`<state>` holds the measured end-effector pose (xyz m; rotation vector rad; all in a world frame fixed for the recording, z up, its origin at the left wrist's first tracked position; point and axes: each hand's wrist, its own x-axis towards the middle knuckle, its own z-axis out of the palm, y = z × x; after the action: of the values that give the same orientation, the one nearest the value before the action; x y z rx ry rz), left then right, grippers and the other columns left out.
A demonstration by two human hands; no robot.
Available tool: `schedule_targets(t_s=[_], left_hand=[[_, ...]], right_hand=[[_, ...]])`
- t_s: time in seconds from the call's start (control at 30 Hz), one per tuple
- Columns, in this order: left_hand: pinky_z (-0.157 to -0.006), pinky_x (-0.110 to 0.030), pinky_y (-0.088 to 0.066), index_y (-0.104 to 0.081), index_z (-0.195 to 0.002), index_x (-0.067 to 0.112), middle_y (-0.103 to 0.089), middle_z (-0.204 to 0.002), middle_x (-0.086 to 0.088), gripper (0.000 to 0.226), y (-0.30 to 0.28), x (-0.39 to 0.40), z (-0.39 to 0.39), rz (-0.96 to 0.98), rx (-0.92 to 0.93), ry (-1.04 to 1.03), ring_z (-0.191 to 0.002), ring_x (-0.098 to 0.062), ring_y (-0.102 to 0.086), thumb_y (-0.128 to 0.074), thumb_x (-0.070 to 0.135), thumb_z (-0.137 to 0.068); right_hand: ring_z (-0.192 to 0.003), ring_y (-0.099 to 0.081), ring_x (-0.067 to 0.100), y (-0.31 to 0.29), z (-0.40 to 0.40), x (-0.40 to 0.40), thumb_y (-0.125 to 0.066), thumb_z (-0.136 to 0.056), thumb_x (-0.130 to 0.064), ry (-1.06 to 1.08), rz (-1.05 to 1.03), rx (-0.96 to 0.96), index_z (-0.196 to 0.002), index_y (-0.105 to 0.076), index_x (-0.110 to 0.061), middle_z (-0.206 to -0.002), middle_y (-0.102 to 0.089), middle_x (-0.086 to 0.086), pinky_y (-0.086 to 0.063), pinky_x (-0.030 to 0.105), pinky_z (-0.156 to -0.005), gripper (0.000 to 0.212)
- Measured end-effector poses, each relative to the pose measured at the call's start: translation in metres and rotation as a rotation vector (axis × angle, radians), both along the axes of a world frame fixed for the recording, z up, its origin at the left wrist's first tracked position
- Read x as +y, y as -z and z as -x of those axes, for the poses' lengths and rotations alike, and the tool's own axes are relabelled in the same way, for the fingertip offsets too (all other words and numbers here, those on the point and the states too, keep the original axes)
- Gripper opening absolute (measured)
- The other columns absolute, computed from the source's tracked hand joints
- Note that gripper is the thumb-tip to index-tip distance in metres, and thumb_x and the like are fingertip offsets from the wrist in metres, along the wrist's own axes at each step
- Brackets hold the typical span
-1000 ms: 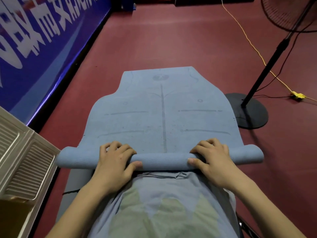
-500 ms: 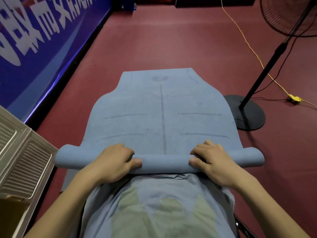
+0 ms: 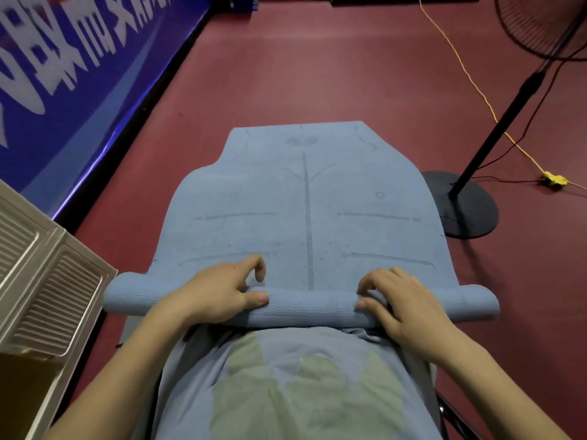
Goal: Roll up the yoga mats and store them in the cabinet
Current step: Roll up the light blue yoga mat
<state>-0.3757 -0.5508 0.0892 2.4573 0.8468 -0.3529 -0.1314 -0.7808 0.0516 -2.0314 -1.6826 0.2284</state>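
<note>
I see yoga mat: matt blue foam, finely ribbed on rolled part. Floor: matt dark-red, smooth. Cabinet door: cream plastic, slatted, slight sheen. Fan base: matt black. Banner: glossy blue.

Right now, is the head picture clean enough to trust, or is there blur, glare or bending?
Head view: hands and yoga mat are sharp; the blue banner at upper left is smeared; wide-angle bending bows the mat's edges; a bright glare line runs along the banner's foot; the fan base lies in dim light.
</note>
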Motion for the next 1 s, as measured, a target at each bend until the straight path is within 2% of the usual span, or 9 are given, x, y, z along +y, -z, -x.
schedule_targets(t_s=[0.1, 0.2, 0.3, 0.4, 0.5, 0.6, 0.7, 0.9, 1.0], left_hand=[[-0.069, -0.033, -0.042, -0.047, -0.088, 0.038, -0.059, -0.075, 0.009, 0.025, 0.003, -0.003, -0.003, -0.073, -0.041, -0.048, -0.077, -0.011, -0.055, -0.065, 0.055, -0.091], [-0.073, -0.034, -0.039, -0.057, -0.084, 0.032, -0.059, -0.083, 0.016, 0.027, 0.002, -0.011, -0.004, -0.174, -0.147, -0.129, -0.088, -0.012, -0.053, -0.071, 0.055, -0.086], [-0.081, -0.035, -0.026, -0.063, -0.081, 0.036, -0.049, -0.101, 0.021, 0.026, 0.006, -0.020, 0.000, -0.400, -0.175, -0.068, -0.097, -0.012, -0.038, -0.067, 0.061, -0.086], [-0.078, -0.035, -0.022, -0.069, -0.077, 0.035, -0.051, -0.089, 0.020, 0.039, 0.013, -0.027, 0.007, -0.562, -0.260, 0.031, -0.091, -0.015, -0.041, -0.050, 0.067, -0.088], [-0.090, -0.036, -0.026, -0.072, -0.081, 0.036, -0.054, -0.088, 0.020, 0.044, 0.016, -0.033, 0.018, -0.577, -0.294, 0.063, -0.098, -0.017, -0.046, -0.038, 0.062, -0.093], [-0.109, -0.049, -0.027, -0.074, -0.095, 0.037, -0.057, -0.094, 0.020, 0.042, 0.016, -0.034, 0.028, -0.593, -0.295, 0.116, -0.105, -0.021, -0.050, -0.047, 0.068, -0.088], [-0.114, -0.061, -0.024, -0.072, -0.114, 0.032, -0.062, -0.100, 0.017, 0.065, 0.020, -0.032, 0.029, -0.564, -0.261, 0.129, -0.105, -0.021, -0.055, -0.056, 0.079, -0.074], [-0.113, -0.049, -0.026, -0.059, -0.101, 0.027, -0.062, -0.093, 0.016, 0.038, 0.031, -0.024, 0.018, -0.542, -0.335, 0.077, -0.094, -0.014, -0.061, -0.049, 0.061, -0.086], [-0.111, -0.044, -0.025, -0.063, -0.105, 0.025, -0.067, -0.095, 0.011, 0.044, 0.027, -0.013, 0.009, -0.540, -0.253, 0.111, -0.097, -0.018, -0.063, -0.034, 0.055, -0.091]], right_hand=[[-0.091, -0.047, 0.013, -0.001, 0.004, -0.003, -0.055, -0.092, -0.062, 0.014, -0.041, -0.041, -0.092, -0.059, -0.031, -0.095, -0.058, -0.020, -0.046, 0.036, -0.077, 0.031], [-0.099, -0.045, 0.014, 0.003, 0.008, -0.005, -0.069, -0.070, -0.076, 0.055, -0.030, -0.120, -0.095, -0.063, -0.030, -0.103, -0.055, -0.019, -0.045, 0.037, -0.080, 0.053], [-0.107, -0.045, 0.019, 0.006, 0.014, -0.005, -0.068, -0.065, -0.079, 0.111, -0.018, -0.159, -0.094, -0.063, -0.031, -0.105, -0.053, -0.016, -0.038, 0.037, -0.082, 0.057], [-0.106, -0.046, 0.020, 0.005, 0.018, -0.008, -0.063, -0.068, -0.080, 0.139, 0.008, -0.207, -0.093, -0.062, -0.032, -0.104, -0.053, -0.016, -0.030, 0.034, -0.082, 0.054], [-0.100, -0.048, 0.018, 0.002, 0.016, -0.007, -0.056, -0.072, -0.083, 0.143, 0.039, -0.210, -0.097, -0.064, -0.033, -0.104, -0.055, -0.018, -0.030, 0.034, -0.080, 0.056], [-0.101, -0.048, 0.016, -0.003, 0.011, -0.001, -0.047, -0.075, -0.085, 0.120, 0.122, -0.192, -0.103, -0.066, -0.036, -0.107, -0.057, -0.022, -0.034, 0.035, -0.084, 0.059], [-0.105, -0.045, 0.012, -0.008, 0.003, 0.006, -0.036, -0.076, -0.087, 0.088, 0.212, -0.136, -0.109, -0.065, -0.037, -0.108, -0.056, -0.024, -0.033, 0.035, -0.092, 0.066], [-0.098, -0.051, 0.012, -0.011, -0.010, 0.021, -0.029, -0.078, -0.087, 0.094, 0.244, -0.056, -0.111, -0.068, -0.038, -0.102, -0.063, -0.021, -0.040, 0.034, -0.090, 0.070], [-0.092, -0.058, 0.013, -0.014, -0.020, 0.031, -0.035, -0.079, -0.084, 0.109, 0.256, 0.044, -0.105, -0.069, -0.035, -0.096, -0.070, -0.015, -0.048, 0.038, -0.085, 0.065]])
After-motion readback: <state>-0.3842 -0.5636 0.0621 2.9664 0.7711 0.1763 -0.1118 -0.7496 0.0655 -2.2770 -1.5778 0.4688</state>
